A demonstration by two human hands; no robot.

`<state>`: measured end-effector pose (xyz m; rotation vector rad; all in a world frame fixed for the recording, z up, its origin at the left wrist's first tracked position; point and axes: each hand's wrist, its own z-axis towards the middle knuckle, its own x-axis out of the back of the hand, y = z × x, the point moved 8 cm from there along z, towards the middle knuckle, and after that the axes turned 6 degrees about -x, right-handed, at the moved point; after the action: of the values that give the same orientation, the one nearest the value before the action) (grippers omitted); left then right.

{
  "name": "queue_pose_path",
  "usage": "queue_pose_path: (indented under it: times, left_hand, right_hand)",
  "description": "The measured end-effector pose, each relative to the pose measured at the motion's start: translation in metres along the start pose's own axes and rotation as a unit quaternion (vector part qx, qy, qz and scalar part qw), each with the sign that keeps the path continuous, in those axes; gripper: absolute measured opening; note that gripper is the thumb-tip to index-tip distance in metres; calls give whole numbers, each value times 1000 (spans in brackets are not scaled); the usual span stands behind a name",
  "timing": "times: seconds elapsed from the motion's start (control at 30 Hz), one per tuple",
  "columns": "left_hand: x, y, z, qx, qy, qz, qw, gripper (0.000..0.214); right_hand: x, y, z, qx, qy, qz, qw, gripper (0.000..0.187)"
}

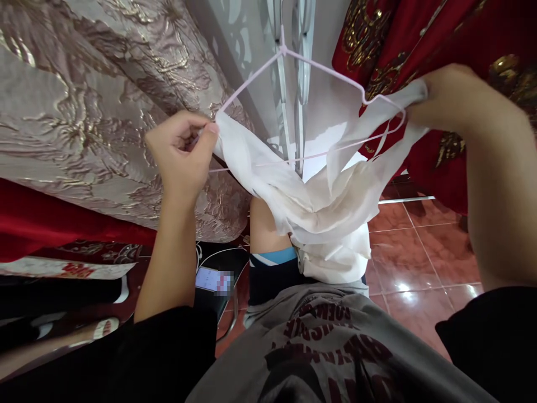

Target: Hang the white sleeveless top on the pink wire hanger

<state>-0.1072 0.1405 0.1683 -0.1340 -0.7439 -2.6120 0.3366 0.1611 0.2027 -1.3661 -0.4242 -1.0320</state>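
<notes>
A pale pink hanger (323, 66) hangs by its hook at the top centre, its bottom bar crossing in front of me. From it droops a thin white garment (327, 215), creased and sagging down to my lap. My left hand (187, 145) pinches one edge of the garment at the hanger's left end. Over on the right, my right hand (444, 101) grips the garment's other edge, just outside the hanger's right end. The fingers of that hand are partly hidden by its back and by the cloth.
Pinkish embossed fabric (96, 106) hangs close on the left. Red cloth with gold sequins (428, 39) hangs on the right. Grey metal bars (293, 112) stand behind the hanger. Low left, a phone (208, 280) with a white cable lies on a black seat (226, 260). Red tiles (423, 263) cover the floor.
</notes>
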Motion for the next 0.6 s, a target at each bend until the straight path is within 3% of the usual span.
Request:
queue_pose_path:
  times: [0.1, 0.23, 0.33, 0.47, 0.6]
  left_hand:
    - [0, 5, 0, -2, -5, 0, 1000, 9]
    - [4, 8, 0, -8, 4, 25, 1000, 10]
    - [6, 10, -1, 8, 7, 49, 999, 10]
    - [6, 11, -2, 21, 6, 60, 998, 9]
    - [6, 10, -2, 8, 4, 53, 999, 7]
  right_hand:
    - [0, -26, -14, -15, -34, -148, 988, 25]
    - [3, -59, -45, 20, -25, -224, 974, 40]
    - [9, -74, -67, 46, 8, -237, 970, 33]
    - [13, -83, -87, 88, 29, -258, 962, 29]
    - [9, -74, -96, 73, 20, -249, 966, 30]
